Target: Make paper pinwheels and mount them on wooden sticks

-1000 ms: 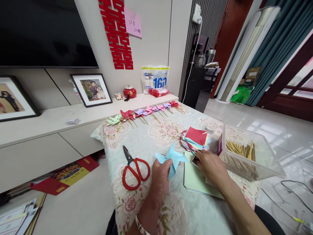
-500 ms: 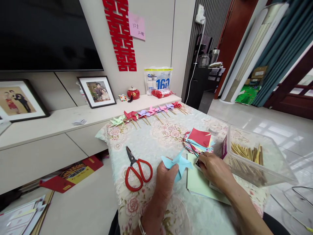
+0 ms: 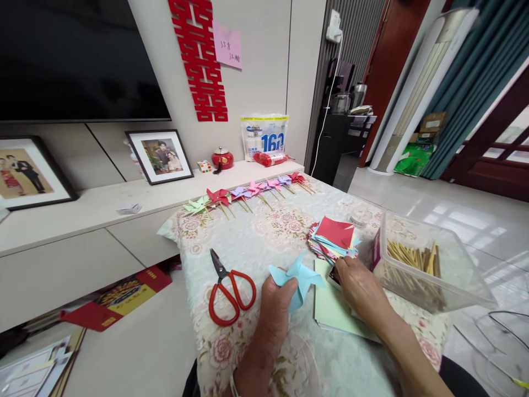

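Left hand is gripping a light blue paper pinwheel, holding it up just over the table. Right hand is resting on some pale green sheets beside the colored paper stack; can't tell if it's pinching anything. Red scissors are lying to the left.

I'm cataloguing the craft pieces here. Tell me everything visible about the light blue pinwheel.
The light blue pinwheel is folded paper, with pointed blades curling toward its centre. No stick shows on it. The left hand pinches it from below and holds it tilted just above the floral tablecloth, between the red scissors and pale green sheets.
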Action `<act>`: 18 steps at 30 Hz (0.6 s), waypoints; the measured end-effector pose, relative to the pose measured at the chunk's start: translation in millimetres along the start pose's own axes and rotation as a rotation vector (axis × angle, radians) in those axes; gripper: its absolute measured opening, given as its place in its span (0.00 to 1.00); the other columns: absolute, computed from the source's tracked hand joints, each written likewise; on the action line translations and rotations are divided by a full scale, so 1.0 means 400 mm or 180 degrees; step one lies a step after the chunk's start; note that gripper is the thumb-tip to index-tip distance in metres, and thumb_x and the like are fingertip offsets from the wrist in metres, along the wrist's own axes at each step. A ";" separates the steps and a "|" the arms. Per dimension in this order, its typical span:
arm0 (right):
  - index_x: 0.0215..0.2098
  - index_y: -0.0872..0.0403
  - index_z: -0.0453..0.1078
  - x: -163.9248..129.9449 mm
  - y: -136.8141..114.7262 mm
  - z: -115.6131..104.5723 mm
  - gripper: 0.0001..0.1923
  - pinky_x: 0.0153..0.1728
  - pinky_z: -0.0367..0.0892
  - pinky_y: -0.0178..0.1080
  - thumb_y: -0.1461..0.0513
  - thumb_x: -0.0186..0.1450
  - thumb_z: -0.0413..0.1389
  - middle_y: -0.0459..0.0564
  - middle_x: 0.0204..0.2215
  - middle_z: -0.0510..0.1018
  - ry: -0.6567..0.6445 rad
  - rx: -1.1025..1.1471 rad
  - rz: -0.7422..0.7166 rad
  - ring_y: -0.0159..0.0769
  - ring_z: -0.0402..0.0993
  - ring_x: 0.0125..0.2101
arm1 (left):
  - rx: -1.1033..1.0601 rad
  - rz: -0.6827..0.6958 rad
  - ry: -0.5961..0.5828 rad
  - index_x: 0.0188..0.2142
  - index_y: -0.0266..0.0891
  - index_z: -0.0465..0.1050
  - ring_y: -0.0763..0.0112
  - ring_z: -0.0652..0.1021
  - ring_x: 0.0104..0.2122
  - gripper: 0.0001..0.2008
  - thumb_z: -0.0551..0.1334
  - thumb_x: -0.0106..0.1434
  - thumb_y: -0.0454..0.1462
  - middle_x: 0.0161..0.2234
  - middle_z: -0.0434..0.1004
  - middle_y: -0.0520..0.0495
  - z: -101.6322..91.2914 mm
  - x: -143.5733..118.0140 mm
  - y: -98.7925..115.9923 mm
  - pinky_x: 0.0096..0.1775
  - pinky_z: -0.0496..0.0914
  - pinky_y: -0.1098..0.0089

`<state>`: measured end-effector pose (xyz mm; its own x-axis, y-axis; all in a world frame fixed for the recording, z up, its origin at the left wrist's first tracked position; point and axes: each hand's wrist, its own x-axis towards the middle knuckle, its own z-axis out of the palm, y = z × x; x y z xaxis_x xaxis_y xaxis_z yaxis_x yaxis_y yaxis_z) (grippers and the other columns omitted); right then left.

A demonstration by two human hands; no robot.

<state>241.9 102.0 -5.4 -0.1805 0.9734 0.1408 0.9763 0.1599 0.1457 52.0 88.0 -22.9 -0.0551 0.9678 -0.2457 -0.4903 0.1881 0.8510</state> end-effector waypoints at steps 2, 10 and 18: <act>0.35 0.56 0.69 -0.003 0.000 0.001 0.11 0.34 0.57 0.39 0.73 0.68 0.48 0.56 0.34 0.77 0.0035 0.0063 0.0022 0.45 0.74 0.37 | -0.0044 -0.0016 -0.0068 0.25 0.36 0.72 0.72 0.69 0.20 0.11 0.67 0.46 0.41 0.19 0.73 0.51 0.003 -0.002 0.005 0.27 0.64 0.71; 0.34 0.54 0.64 -0.012 0.013 0.000 0.09 0.28 0.54 0.36 0.71 0.68 0.47 0.52 0.29 0.77 0.0306 0.0684 0.0358 0.41 0.74 0.30 | -0.0125 -0.0128 -0.0029 0.25 0.39 0.69 0.71 0.72 0.20 0.12 0.69 0.44 0.40 0.20 0.75 0.52 0.007 -0.005 0.012 0.28 0.66 0.71; 0.31 0.51 0.63 -0.033 -0.009 -0.044 0.11 0.27 0.61 0.36 0.57 0.70 0.47 0.47 0.24 0.77 0.0914 0.2485 0.0341 0.35 0.72 0.21 | 0.0048 -0.0009 -0.0086 0.24 0.40 0.68 0.71 0.71 0.20 0.10 0.67 0.46 0.41 0.17 0.69 0.54 0.002 -0.003 0.002 0.27 0.66 0.71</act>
<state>238.5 85.8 9.4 -0.0022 0.9272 0.3746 0.7730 0.2392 -0.5876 52.6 87.3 -21.6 -0.0300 0.9714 -0.2357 -0.4772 0.1933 0.8573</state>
